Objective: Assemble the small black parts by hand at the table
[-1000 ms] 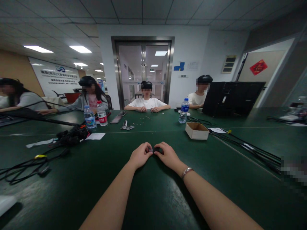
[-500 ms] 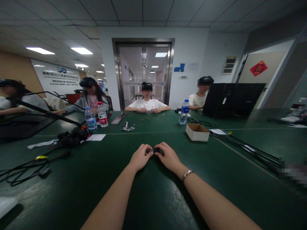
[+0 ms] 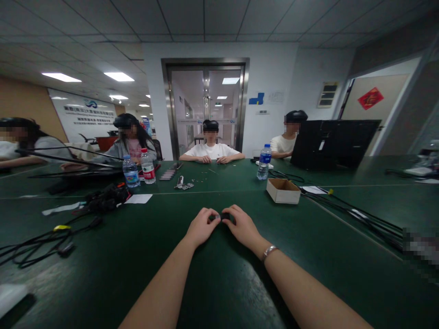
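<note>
Both hands meet near the middle of the green table (image 3: 219, 265), fingertips almost touching. My left hand (image 3: 203, 226) pinches a small dark object (image 3: 217, 217) between thumb and fingers. Opposite it, my right hand (image 3: 241, 225), with a silver band on its wrist, closes thumb and fingers round a small black piece (image 3: 225, 215). The two pieces lie side by side; whether they are joined I cannot tell. Fingers hide most of both.
An open cardboard box (image 3: 283, 192) stands right of my hands, near a water bottle (image 3: 264, 162) and black cables (image 3: 363, 215). Small metal parts (image 3: 184, 185), two bottles and a tangle of black gear (image 3: 106, 197) lie left. Several people sit around.
The view has shifted slightly, so the scene sits a little lower. Both hands keep nearly the same pinching pose. The dark frame at the left has changed its position.
</note>
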Tool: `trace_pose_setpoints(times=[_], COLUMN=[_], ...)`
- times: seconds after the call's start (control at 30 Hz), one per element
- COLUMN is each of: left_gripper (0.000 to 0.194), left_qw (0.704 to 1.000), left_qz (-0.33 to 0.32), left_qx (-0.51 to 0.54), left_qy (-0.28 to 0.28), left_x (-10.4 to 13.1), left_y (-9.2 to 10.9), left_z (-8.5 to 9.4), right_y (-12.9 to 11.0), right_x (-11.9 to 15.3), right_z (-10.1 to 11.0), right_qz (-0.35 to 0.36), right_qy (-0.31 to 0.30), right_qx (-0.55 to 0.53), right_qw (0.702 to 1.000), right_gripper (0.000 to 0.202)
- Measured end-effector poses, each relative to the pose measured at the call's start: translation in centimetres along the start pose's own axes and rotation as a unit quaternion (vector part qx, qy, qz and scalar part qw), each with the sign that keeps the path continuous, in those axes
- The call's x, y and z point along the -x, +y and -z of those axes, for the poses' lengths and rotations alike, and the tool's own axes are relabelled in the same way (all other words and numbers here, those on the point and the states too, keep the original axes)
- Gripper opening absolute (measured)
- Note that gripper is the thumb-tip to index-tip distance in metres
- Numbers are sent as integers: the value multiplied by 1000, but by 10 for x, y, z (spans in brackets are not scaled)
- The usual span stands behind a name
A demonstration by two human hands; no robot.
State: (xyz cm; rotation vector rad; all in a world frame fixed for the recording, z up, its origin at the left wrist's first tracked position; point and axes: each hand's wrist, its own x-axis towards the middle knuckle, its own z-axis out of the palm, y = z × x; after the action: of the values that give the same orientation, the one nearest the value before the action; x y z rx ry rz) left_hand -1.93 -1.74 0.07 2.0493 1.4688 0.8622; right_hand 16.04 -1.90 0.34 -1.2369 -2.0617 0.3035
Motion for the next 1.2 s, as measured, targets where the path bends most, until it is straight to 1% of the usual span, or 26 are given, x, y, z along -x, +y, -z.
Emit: trace_pose_setpoints(times=[0.1, 0.2, 0.27, 0.33, 0.43, 0.6, 0.73, 0.9, 0.97, 1.07, 1.2], left_gripper=[32, 41, 43, 38, 26, 20, 27, 41, 45, 36, 24], left_qw=[1000, 1000, 1000, 1000, 1000, 999, 999, 999, 999, 1000, 999], left_qz=[-5, 10, 18, 14, 3, 11, 14, 22, 19, 4, -3], left_qx=[15, 14, 7, 3, 14, 33, 51, 37, 24, 19, 38], left_qy=[-3, -2, -8, -13, -6, -3, -11, 16, 12, 6, 9], left_x=[0, -1, -2, -3, -4, -1, 1, -2, -3, -4, -1], left_y=[-1, -1, -1, -2, -4, -3, -1, 0, -1, -3, -2], left_z=[0, 0, 0, 0, 0, 0, 2, 1, 0, -1, 0], right_y=[1, 0, 0, -1, -1, 1, 2, 0, -1, 0, 2], right_x=[0, 0, 1, 1, 1, 1, 1, 1, 1, 1, 1], right_z=[0, 0, 1, 1, 2, 0, 0, 1, 1, 1, 1], right_qz=[1, -4, -7, -9, -11, -5, -2, 1, 0, -1, 3], right_qy=[3, 2, -3, -9, -12, -7, -3, 2, 1, 0, 3], right_qx=[-5, -8, -6, -4, -1, 0, 0, -5, -8, -8, -9], right_qw=[1000, 1000, 1000, 1000, 1000, 1000, 1000, 1000, 1000, 1000, 1000], right_gripper=[20, 21, 21, 21, 22, 21, 20, 19, 19, 19, 20])
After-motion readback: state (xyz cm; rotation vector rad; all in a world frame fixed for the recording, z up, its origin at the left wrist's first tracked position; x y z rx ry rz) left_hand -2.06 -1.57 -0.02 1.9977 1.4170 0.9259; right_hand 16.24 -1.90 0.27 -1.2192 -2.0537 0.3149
